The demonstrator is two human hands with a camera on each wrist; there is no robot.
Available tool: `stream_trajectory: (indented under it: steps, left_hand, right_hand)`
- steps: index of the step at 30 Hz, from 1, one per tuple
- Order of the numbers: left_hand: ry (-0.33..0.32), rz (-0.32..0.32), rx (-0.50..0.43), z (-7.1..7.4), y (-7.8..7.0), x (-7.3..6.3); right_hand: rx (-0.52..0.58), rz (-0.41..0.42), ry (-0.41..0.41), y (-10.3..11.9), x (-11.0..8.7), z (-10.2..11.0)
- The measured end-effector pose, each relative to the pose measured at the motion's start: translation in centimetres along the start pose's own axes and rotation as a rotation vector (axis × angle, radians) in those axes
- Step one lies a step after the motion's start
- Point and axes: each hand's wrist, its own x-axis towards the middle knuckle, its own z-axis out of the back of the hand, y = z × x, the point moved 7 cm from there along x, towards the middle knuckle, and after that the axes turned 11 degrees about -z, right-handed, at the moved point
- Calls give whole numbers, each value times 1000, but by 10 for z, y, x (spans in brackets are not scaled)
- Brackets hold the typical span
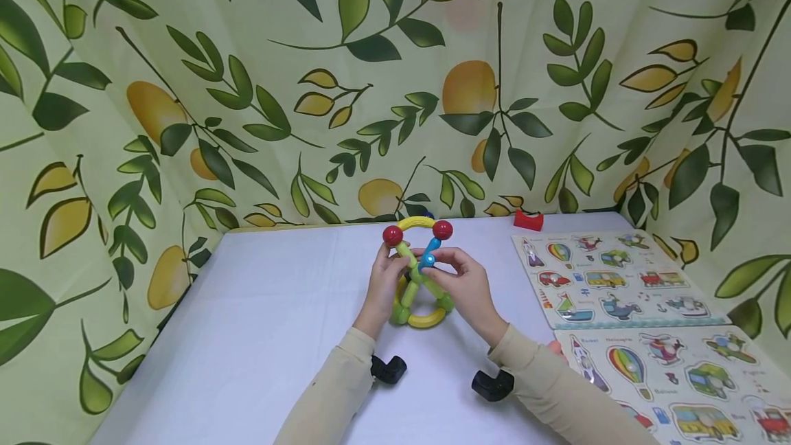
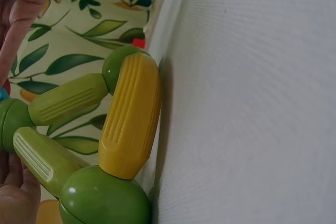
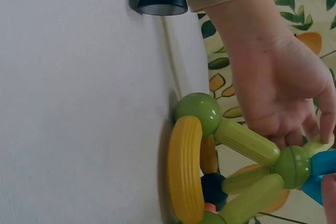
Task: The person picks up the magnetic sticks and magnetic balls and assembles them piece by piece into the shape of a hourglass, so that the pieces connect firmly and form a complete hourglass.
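A toy figure of ball joints and grooved sticks stands upright on the table. Two red balls [image 1: 392, 235] and a curved yellow stick [image 1: 417, 222] form its top. Light green sticks [image 2: 68, 98] run from a central green ball [image 3: 292, 167] down to green balls [image 2: 105, 198], joined by a lower curved yellow stick [image 2: 131, 116]. My left hand [image 1: 380, 287] holds the figure's left side, at the upper light green stick near the centre. With thumb and fingers, my right hand [image 1: 467, 287] pinches a short blue stick [image 1: 428, 262] at the centre. Some fingertips are hidden behind the figure.
Two picture puzzle boards [image 1: 618, 280] with vehicles lie along the right side. A red block [image 1: 528, 220] sits at the back right edge. Black wrist cameras [image 1: 492, 385] are worn at both sleeves. A leaf-patterned curtain [image 1: 395, 88] hangs behind the white table [image 1: 247, 335].
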Motion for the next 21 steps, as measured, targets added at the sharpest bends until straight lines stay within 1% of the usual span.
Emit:
stream_trajectory:
  steps: [2, 3, 6, 7, 8, 10, 12, 15, 17, 21]
  left_hand:
    - [0, 1, -2, 1, 1, 2]
    - [1, 3, -5, 1, 2, 2]
    - [15, 6, -9, -2, 4, 3]
    - [20, 5, -13, -2, 5, 3]
    - [23, 3, -17, -3, 5, 3]
    - [28, -3, -10, -3, 5, 3]
    - [23, -4, -3, -1, 6, 2]
    - [10, 2, -2, 1, 6, 1]
    - [8, 9, 0, 2, 6, 1]
    - [10, 13, -4, 2, 6, 0]
  right_hand:
    - [-15, 23, -8, 4, -1, 5]
    - [-20, 36, -25, 6, -1, 10]
    - [-64, 68, -123, 9, 7, 34]
    - [-94, 69, -161, 7, 14, 42]
    - [-128, 52, -188, 4, 25, 49]
    - [-215, 6, -204, -6, 51, 59]
    - [-315, -40, -166, -16, 79, 59]
    - [-404, -69, -62, -29, 114, 49]
    - [-446, -78, 0, -35, 132, 40]
    - [-460, -134, 84, -46, 157, 23]
